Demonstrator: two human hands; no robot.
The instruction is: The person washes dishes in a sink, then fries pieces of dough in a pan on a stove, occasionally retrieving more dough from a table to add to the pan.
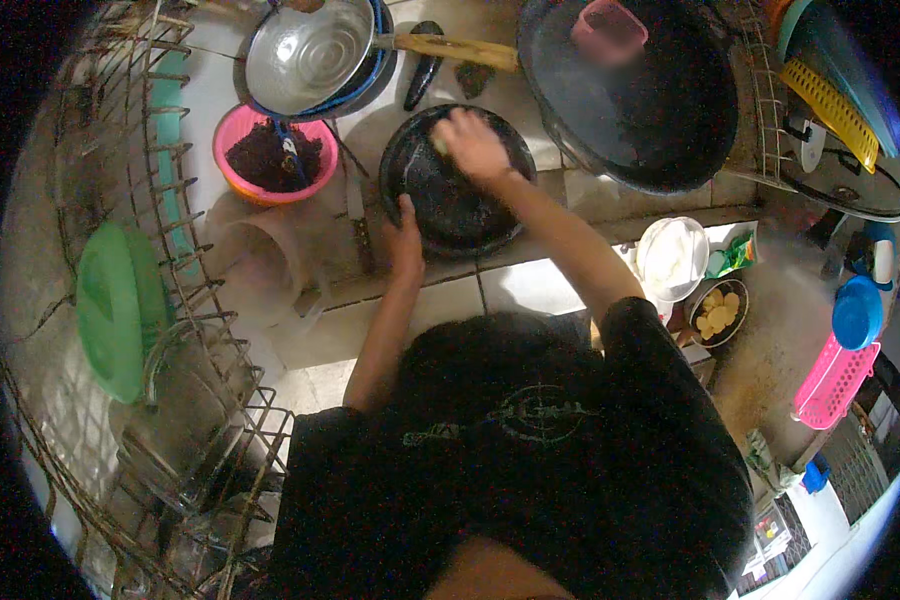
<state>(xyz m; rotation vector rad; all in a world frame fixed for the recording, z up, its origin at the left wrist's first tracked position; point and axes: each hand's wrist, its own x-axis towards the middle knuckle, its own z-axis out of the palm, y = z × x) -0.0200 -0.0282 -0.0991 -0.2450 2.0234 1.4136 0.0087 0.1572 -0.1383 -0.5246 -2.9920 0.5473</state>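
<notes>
A round black stone mortar or shallow dish point(450, 202) lies on the tiled surface before me. My left hand point(406, 244) grips its near left rim, thumb over the edge. Inside its far part is my right hand point(474, 146), blurred, with its fingers closed on a small pale green thing whose kind I cannot tell. Pale wet streaks mark the dark inner surface. Just beyond the rim lie a black stone pestle point(424, 71) and a small dark heart-shaped piece point(474, 79).
A pink bowl of dark crumbly matter point(221, 154) stands left, below a metal pan point(307, 56) with a wooden handle. A large black basin of water point(637, 176) holds a pink dipper point(607, 30). At right are a white container point(673, 259) and a bowl of yellowish slices point(717, 311).
</notes>
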